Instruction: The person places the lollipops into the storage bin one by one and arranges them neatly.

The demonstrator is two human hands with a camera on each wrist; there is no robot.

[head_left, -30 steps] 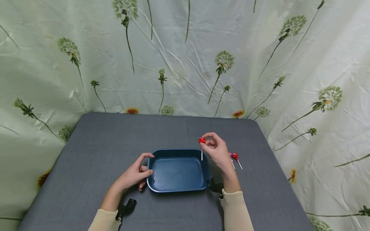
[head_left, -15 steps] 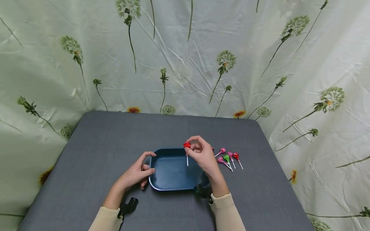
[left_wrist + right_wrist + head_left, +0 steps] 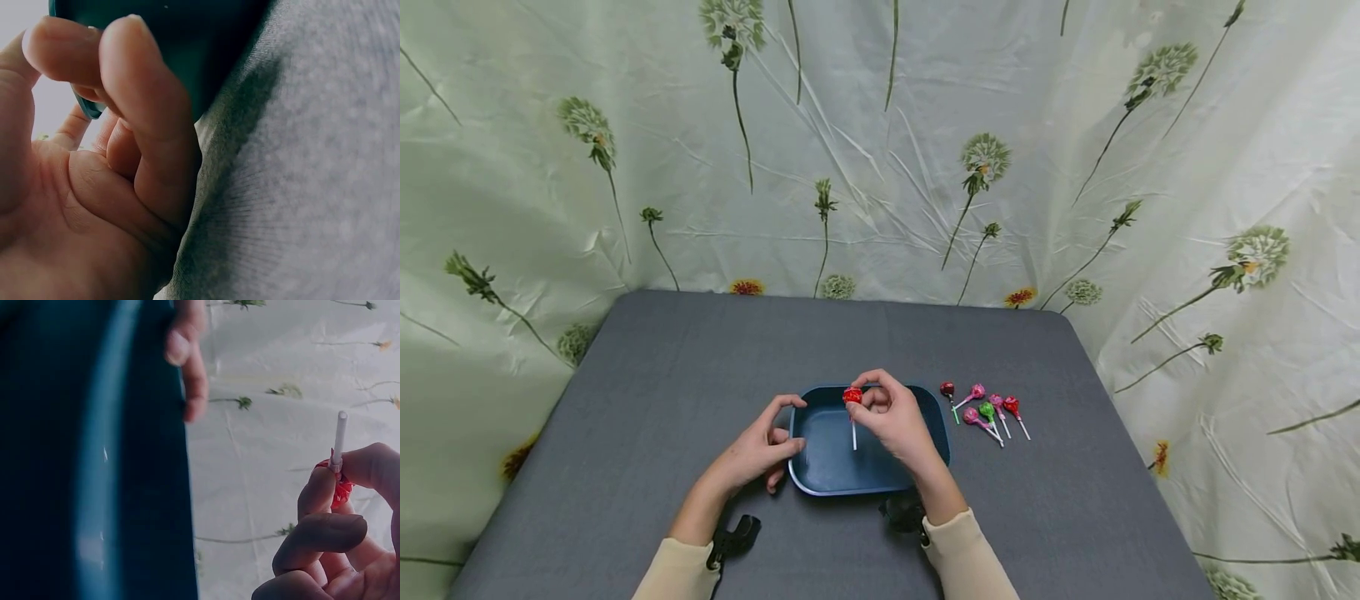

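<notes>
A red-wrapped lollipop with a white stick is pinched by its head between the thumb and fingers of my right hand, its stick pointing down. Both are above the blue rectangular tray, where no other sweet shows. My left hand holds the tray's left end, thumb and index finger at the rim; the left wrist view shows its lower fingers curled against the dark wall. In the right wrist view the red wrapper and the stick appear among the fingertips.
Right of the tray lie several lollipops on the grey table: a dark red one, a green one, a red one and pink ones. A flower-printed curtain surrounds the table's back and sides.
My right hand has carried the red lollipop leftward from the tray's right end to above its middle, uncovering the lollipops on the table. The left hand keeps its hold on the tray.
</notes>
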